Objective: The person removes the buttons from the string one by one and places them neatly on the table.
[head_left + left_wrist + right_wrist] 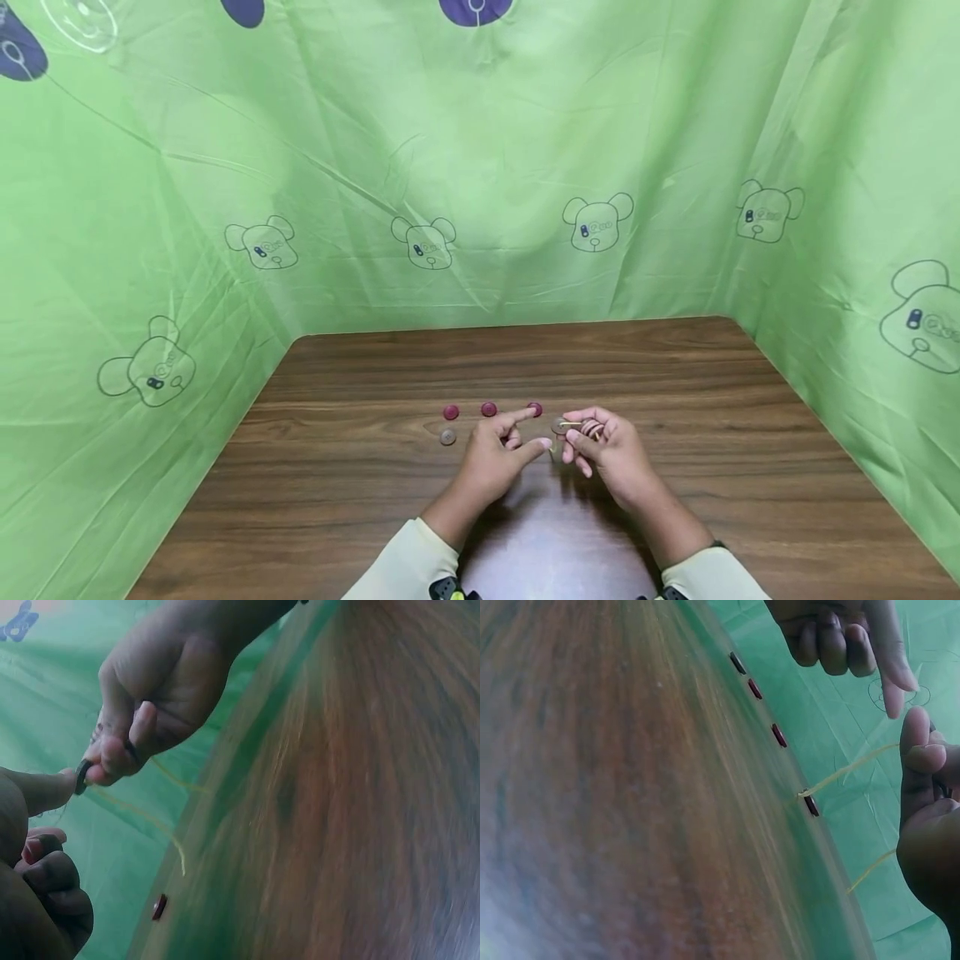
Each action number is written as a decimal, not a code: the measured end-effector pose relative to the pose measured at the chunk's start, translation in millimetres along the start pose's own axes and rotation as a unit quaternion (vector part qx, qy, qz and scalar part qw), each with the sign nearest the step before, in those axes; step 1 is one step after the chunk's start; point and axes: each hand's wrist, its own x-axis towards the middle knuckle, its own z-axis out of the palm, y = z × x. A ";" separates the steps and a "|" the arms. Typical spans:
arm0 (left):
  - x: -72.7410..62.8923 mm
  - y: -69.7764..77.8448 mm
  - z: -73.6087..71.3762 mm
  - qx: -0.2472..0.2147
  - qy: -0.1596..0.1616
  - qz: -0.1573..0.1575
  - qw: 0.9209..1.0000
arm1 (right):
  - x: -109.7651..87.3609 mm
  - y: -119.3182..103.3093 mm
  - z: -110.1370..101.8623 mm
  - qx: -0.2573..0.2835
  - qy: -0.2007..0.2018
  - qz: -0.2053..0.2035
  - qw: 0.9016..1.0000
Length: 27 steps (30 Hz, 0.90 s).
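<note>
My right hand [611, 454] grips a yellow string [855, 766] with several buttons [592, 429] bunched on it. A brown button [560, 426] appears beside its fingertips, with the string running across it. Close by on the left, my left hand [495, 454] has its index finger and thumb stretched out and apart, the other fingers bent. In the head view, its index tip overlaps a red button [536, 408], while the thumb tip is near a string end. In the left wrist view that thumb [52, 789] meets a dark button [82, 777] at the right fingers; contact is unclear.
Two more red buttons, one at the far left [451, 412] and one beside it [489, 409], lie in a row on the wooden table [360, 475]. A brown button [447, 437] lies in front of them. Green printed cloth [510, 283] hangs around the table's back and sides.
</note>
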 end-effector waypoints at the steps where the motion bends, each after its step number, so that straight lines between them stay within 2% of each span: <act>1: 0.2 0.0 2.2 -0.008 -0.001 0.000 1.000 | 0.0 0.1 -0.3 0.000 0.000 0.000 1.000; 6: -2.0 -4.4 10.4 -0.030 -0.005 0.009 0.999 | 0.8 1.1 0.3 0.005 -0.008 -0.001 1.000; 12: -6.8 -9.8 16.3 -0.045 -0.005 0.006 0.999 | -0.3 4.0 1.6 0.011 -0.027 0.002 1.000; 22: -10.1 -15.0 17.9 -0.094 0.012 -0.006 0.995 | -0.8 5.0 3.4 0.005 -0.044 0.002 0.999; 27: -10.5 -14.1 18.5 -0.101 0.021 -0.008 0.995 | -1.2 3.7 3.1 0.023 -0.051 0.007 0.998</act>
